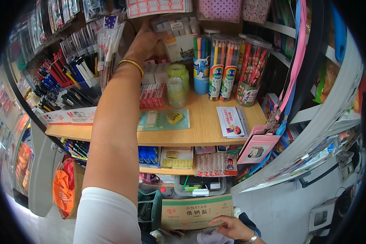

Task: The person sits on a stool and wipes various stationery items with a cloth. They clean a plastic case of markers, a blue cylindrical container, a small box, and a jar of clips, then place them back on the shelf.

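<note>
My left hand (148,41), with a gold bangle at the wrist, reaches across the wooden shelf to the back. Its thumb lies over the left side of a tilted clear plastic box of markers (180,38); the other fingers are partly hidden. My right hand (230,227), wearing a metal-banded watch, is low at the front. Its fingers are apart and hold nothing. It hovers over or touches a printed cardboard carton (196,210); which, I cannot tell. Below the marker box are small red-and-white boxes (152,95) and a yellow-green plastic container (177,74).
Tubs of coloured pencils (222,70) stand right of the marker box. Pens (74,70) fill racks to the left. A yellow padlock (174,117) lies on a card near the wooden shelf's (198,137) front edge. Pink badge holders (259,146) hang at right.
</note>
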`<state>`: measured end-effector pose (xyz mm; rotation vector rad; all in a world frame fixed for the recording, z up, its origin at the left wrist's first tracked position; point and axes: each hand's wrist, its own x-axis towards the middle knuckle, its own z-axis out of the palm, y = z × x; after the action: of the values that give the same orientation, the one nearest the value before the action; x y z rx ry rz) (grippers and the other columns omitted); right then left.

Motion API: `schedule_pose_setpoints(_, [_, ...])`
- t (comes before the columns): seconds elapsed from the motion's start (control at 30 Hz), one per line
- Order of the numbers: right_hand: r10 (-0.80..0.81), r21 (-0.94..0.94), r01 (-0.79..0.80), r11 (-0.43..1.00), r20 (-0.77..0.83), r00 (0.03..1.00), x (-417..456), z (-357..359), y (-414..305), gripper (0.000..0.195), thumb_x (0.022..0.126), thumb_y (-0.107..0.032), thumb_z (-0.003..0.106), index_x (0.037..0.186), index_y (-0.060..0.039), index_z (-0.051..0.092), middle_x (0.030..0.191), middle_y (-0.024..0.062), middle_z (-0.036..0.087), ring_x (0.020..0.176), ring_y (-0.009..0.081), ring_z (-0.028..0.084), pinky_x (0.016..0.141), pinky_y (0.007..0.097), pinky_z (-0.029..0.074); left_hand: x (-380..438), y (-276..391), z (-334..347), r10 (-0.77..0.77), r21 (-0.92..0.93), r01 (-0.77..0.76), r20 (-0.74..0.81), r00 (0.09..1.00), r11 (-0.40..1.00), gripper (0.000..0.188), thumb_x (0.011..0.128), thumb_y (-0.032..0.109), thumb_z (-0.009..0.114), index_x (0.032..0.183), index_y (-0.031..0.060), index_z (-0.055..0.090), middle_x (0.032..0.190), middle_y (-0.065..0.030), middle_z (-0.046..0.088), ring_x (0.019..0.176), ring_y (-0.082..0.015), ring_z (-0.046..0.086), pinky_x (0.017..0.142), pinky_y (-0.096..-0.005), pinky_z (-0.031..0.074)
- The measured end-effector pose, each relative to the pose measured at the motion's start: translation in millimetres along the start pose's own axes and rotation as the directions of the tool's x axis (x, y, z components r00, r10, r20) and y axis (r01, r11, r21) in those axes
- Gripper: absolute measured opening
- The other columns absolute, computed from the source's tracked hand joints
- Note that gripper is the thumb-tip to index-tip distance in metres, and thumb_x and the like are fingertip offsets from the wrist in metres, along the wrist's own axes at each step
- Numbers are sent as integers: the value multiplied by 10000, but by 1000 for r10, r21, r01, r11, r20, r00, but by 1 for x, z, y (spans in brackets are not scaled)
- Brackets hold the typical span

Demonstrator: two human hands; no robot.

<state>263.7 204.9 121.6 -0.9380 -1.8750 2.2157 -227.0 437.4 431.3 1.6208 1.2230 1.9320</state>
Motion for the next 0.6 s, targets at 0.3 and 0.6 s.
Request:
schedule_pose_setpoints(0.3, [0, 90, -3, 996, 41, 999, 6, -3, 13, 371, 925, 90, 560, 1258, -73, 587, 1242, 2, 637, 1015, 44, 567, 860, 234, 502, -2, -13, 1, -140, 85, 138, 17, 990, 987, 845, 778, -7, 785, 1494, 81, 346, 1347, -175, 553, 1233, -279, 537, 999, -382, 468])
schedule_pose_setpoints(0.6, [-21, 129, 15, 991, 46, 999, 7, 1, 29, 361, 923, 99, 559, 1243, -67, 586, 1245, 21, 640, 1050, 68, 580, 874, 248, 500, -8, -21, -2, -170, 207, 151, 81, 982, 967, 833, 763, 49, 794, 1485, 80, 379, 1323, -187, 564, 1215, -296, 543, 959, -394, 486])
